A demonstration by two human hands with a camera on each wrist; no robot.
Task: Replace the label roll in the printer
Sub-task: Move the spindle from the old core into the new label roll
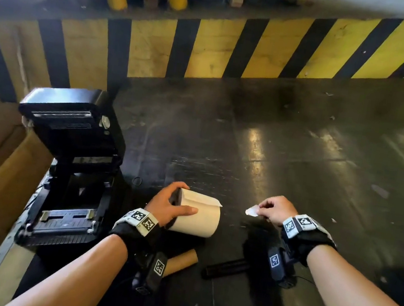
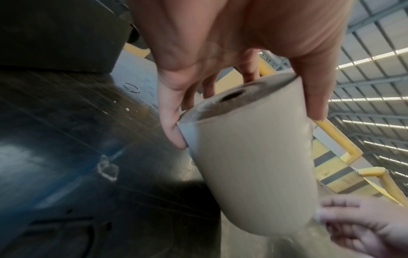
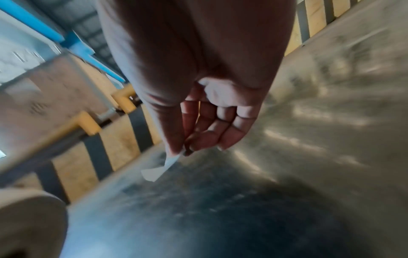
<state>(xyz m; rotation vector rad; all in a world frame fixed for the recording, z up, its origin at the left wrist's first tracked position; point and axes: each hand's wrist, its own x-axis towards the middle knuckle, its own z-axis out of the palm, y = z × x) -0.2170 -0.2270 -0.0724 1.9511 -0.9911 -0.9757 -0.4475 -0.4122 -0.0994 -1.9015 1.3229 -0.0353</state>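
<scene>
The left hand (image 1: 170,207) has its grip clamped on the label roll (image 1: 199,214), thumb across the near side of the paper and fingers curled over the left end face, where the dark core hole shows in the left wrist view (image 2: 232,95). The roll lies on its side, held just above the dark table (image 1: 298,167), near its front edge, with a loose paper flap (image 1: 204,199) lifted along its top. To the right, apart from the roll, the right hand (image 1: 276,209) has its grip pinched together on a small white scrap of paper (image 1: 252,210) between thumb and fingertips; the scrap hangs below the fingers in the right wrist view (image 3: 158,170). Near the person, an empty cardboard core (image 1: 183,260) and a black spindle (image 1: 227,268) lie on the table under the wrists. At the left the black printer (image 1: 75,165) stands with its lid tipped up and open, its roll bay bare. A small rubber ring (image 1: 137,180) lies between printer and roll. A yellow-and-black striped barrier (image 1: 211,49) runs along the far edge
</scene>
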